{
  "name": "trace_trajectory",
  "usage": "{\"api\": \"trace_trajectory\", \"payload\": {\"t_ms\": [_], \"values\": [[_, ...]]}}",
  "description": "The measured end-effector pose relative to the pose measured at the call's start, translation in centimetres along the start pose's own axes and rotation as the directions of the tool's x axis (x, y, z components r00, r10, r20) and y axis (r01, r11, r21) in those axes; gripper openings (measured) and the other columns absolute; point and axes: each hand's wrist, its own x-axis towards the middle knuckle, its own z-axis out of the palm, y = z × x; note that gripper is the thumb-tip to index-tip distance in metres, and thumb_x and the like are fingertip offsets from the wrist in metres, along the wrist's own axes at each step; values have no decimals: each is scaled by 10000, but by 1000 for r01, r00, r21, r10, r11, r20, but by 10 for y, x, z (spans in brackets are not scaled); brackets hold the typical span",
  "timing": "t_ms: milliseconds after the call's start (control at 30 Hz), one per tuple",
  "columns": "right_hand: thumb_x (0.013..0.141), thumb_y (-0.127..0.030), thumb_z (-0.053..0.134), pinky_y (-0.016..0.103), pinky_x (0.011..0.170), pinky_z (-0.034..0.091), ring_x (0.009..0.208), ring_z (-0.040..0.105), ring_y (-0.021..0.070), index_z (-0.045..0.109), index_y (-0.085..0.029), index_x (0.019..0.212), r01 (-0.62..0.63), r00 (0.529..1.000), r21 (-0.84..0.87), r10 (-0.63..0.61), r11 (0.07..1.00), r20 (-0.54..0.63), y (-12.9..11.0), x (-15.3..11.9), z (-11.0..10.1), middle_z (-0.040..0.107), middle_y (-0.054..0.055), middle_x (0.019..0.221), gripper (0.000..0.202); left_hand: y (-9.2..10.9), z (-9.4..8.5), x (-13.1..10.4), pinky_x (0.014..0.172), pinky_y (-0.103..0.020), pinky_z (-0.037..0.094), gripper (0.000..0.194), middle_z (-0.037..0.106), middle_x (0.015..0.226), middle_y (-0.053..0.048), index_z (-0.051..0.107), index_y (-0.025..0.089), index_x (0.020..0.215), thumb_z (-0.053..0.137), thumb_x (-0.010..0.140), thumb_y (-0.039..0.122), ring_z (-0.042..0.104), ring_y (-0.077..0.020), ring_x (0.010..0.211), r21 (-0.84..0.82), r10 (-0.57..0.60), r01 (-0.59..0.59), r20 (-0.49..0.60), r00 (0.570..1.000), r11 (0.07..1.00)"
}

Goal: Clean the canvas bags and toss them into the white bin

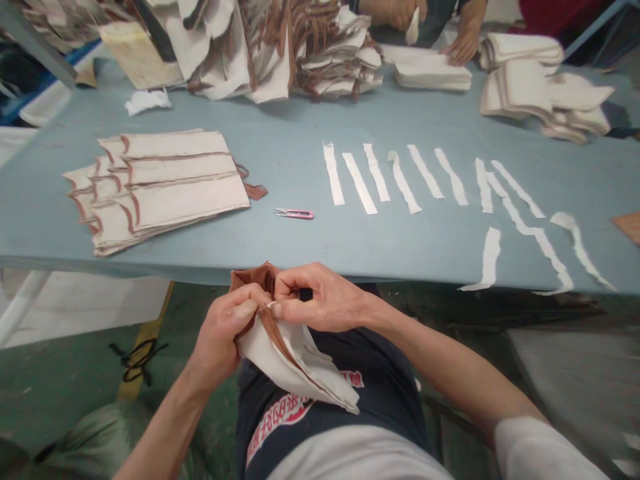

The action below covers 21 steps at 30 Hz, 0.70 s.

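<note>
A cream cloth piece with brown trim (300, 363) hangs over my lap, just off the table's front edge. My left hand (225, 330) is closed on its upper left part. Thumb and forefinger of my right hand (320, 297) pinch the same piece close beside the left fingertips, where a small white bit shows. Brown fabric (253, 277) sticks up behind the fingers. Beyond my hands, pink-handled thread snips (294, 213) lie on the blue-grey table (290, 250). Several white strips (356, 183) are laid out to the right of the snips.
Stacked cream pieces with brown edges (175, 180) lie at the left. A tall heap of cloth (280, 53) stands at the back. Another person's hands (463, 47) are at a folded cream stack (433, 73); more folded pieces (540, 93) lie at the back right.
</note>
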Motion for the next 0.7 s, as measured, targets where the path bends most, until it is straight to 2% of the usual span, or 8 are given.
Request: {"api": "trace_trajectory", "payload": {"t_ms": [133,267,400,567,667,700], "values": [[884,-325,601,265,655,357,700,471,121,579,-202,759,66,993,-26,-63,997,97,-5,-2,-8,531,-53,726,177,16,-13,-3,485,-231,355,334,603,578,4,697,197,633,812,824,446,483,-143,520,149,31,-50,126,992,988],[869,-269,561,290,718,387,752,505,147,573,-211,832,139,982,-105,-123,985,142,-10,-5,-13,566,-36,794,70,32,-16,-9,486,-230,353,418,557,578,14,663,203,629,696,954,463,465,-143,527,389,124,-215,247,961,896],[873,-296,613,309,775,395,795,526,161,534,-224,851,224,973,-167,-211,960,92,-12,-7,-12,584,-28,837,109,36,-13,-10,506,-233,385,483,579,601,5,656,208,654,608,1021,518,494,-154,547,472,179,-251,194,965,845],[870,-354,738,327,828,442,884,587,194,536,-239,886,199,976,-280,-216,939,-29,-10,-8,-8,629,-6,915,233,37,-3,-6,494,-236,437,532,635,623,-14,689,212,681,588,1011,617,542,-174,557,493,219,-261,143,965,830],[855,-341,842,360,1034,484,1101,656,215,577,-236,985,216,957,-290,-261,932,-127,-9,-13,-4,713,45,1126,313,30,-1,-6,472,-239,451,577,618,578,1,642,223,614,619,986,664,547,-175,519,501,235,-238,71,969,832],[848,-357,873,372,1078,476,1163,661,226,602,-234,1035,172,955,-295,-233,940,-183,-10,-17,-1,723,59,1186,351,26,-1,-6,483,-245,473,602,615,567,4,629,227,597,603,991,681,566,-181,518,480,234,-223,38,972,848]]}}
